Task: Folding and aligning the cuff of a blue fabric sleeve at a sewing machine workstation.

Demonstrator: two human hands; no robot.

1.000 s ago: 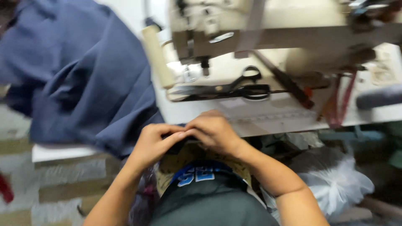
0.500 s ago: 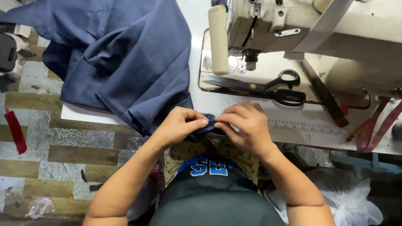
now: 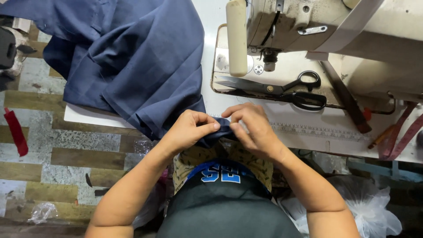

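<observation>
Head view: a white worktable (image 3: 92,117) stands over a patchwork wood-and-stone floor (image 3: 39,145), with a cream industrial sewing machine (image 3: 308,26) at the far side. The navy blue woven cloth (image 3: 132,66) lies heaped up and left of the grip, one corner trailing down into both hands at the table's near edge. The cloth appears light, soft and limp; it is best taken at a folded edge. The left hand (image 3: 187,132) and right hand (image 3: 253,130) meet fingertip to fingertip, each pinched narrowly closed on the cloth edge. Black-handled steel scissors (image 3: 282,90) lie just beyond the right hand. A white plastic bag (image 3: 374,216) sits below right.
</observation>
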